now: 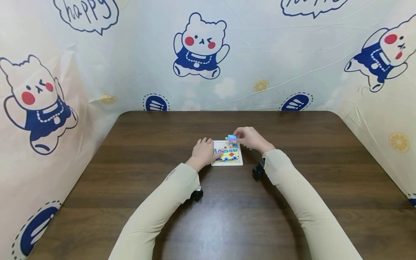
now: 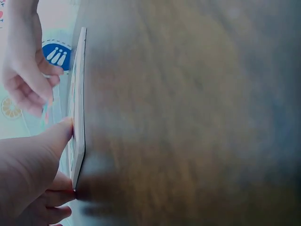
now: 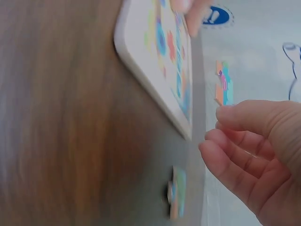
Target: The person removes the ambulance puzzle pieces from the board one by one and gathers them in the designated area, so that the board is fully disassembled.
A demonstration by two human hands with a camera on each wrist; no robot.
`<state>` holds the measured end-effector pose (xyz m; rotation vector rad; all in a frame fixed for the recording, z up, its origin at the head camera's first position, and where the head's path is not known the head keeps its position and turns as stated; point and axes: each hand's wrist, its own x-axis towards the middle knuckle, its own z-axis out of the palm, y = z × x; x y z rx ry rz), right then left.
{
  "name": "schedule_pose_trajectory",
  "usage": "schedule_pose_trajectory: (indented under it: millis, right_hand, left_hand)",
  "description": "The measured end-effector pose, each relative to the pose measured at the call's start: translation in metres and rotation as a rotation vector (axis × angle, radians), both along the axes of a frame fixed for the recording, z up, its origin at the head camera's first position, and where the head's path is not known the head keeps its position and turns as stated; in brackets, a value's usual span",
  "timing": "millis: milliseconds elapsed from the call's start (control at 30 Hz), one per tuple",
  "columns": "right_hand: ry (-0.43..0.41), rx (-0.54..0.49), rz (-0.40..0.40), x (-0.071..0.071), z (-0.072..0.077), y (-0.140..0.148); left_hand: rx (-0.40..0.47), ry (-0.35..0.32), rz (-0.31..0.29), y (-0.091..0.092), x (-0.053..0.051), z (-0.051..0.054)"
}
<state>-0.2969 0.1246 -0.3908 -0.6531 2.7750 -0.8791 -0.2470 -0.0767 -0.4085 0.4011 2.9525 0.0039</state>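
A white-framed puzzle board (image 1: pixel 241 159) with a yellow vehicle picture lies on the table. The left hand (image 1: pixel 203 153) rests on the board's left side, its thumb (image 2: pixel 61 134) across the face and the other fingers at the edge. Between thumb and fingers, the right hand (image 1: pixel 251 139) pinches a blue and orange puzzle piece (image 1: pixel 232 139), raised above the board's upper right part. In the right wrist view this piece (image 3: pixel 224 83) is off the board, clear of its surface. The board's upper part shows a bare white area.
Another puzzle piece (image 3: pixel 178 193) lies on the table just right of the board. The brown wooden table (image 1: pixel 214 224) reaches back to a printed cloth (image 1: pixel 247 54) with bear drawings. A dark wrist device (image 1: pixel 259 170) shows under the right sleeve.
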Motion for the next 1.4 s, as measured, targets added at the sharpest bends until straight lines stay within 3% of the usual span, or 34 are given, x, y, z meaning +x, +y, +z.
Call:
schedule_pose_trajectory:
  millis: [233, 433, 633, 833, 1000, 1133, 1400]
  right_hand:
    - [0.038, 0.015, -0.018, 0.0, 0.005, 0.031]
    - [0.057, 0.029, -0.018, 0.002, 0.005, 0.053]
    - [0.013, 0.064, -0.031, 0.004, 0.002, 0.072]
    - [-0.013, 0.088, -0.029, 0.005, -0.001, 0.088]
    - [-0.016, 0.105, -0.015, 0.006, -0.001, 0.095]
    - [-0.017, 0.123, -0.002, 0.006, -0.002, 0.098]
    - [-0.011, 0.139, -0.025, 0.004, -0.006, 0.102]
  left_hand:
    - [0.01, 0.012, -0.028, -0.004, 0.002, -0.002]
    - [0.095, -0.028, -0.046, -0.011, 0.002, -0.005]
    - [0.199, -0.076, -0.087, -0.022, 0.003, -0.008]
    - [0.257, -0.108, -0.138, -0.029, 0.004, -0.003]
    - [0.254, -0.138, -0.194, -0.032, 0.006, -0.003]
    - [0.235, -0.168, -0.206, -0.032, 0.007, -0.005]
    - [0.197, -0.165, -0.211, -0.028, 0.005, -0.005]
